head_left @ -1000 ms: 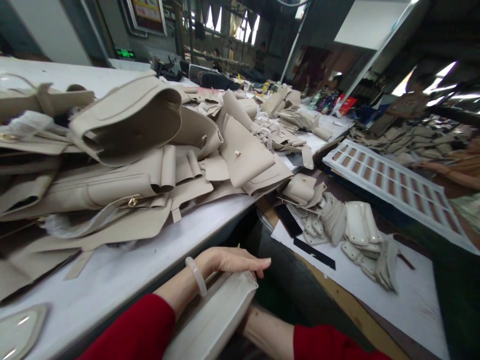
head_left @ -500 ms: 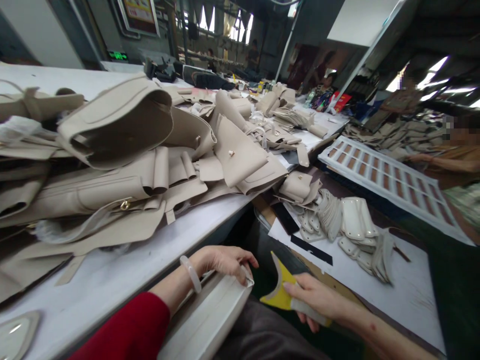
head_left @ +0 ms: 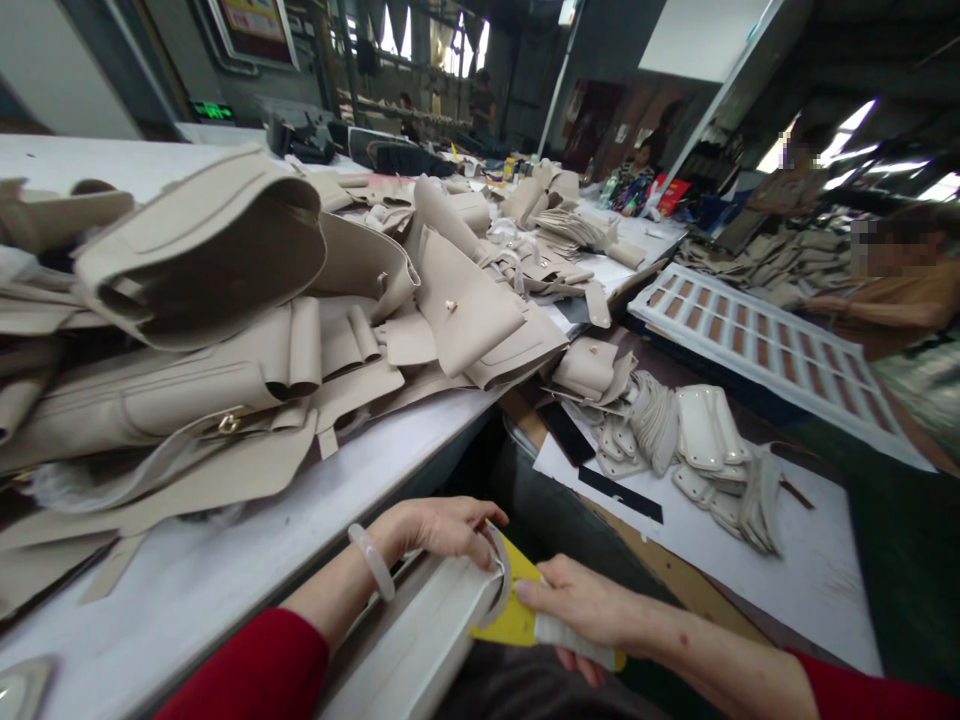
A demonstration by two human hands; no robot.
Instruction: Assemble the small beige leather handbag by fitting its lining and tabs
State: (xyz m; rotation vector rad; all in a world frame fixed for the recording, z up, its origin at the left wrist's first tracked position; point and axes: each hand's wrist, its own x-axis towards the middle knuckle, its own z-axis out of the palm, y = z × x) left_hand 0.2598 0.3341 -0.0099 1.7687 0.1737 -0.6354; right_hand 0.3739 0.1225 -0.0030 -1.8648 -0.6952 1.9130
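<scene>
While right hand (head_left: 581,603), 5 o'clock in view, grips yellow tool (head_left: 517,605), slippage could drive its edge into left hand (head_left: 442,528), 6 o'clock, clasping pale block (head_left: 420,635).

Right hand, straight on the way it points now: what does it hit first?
The yellow tool in the right hand leads, so probably the end of the long off-white piece, by the left hand; tool and piece may be touching.
</scene>
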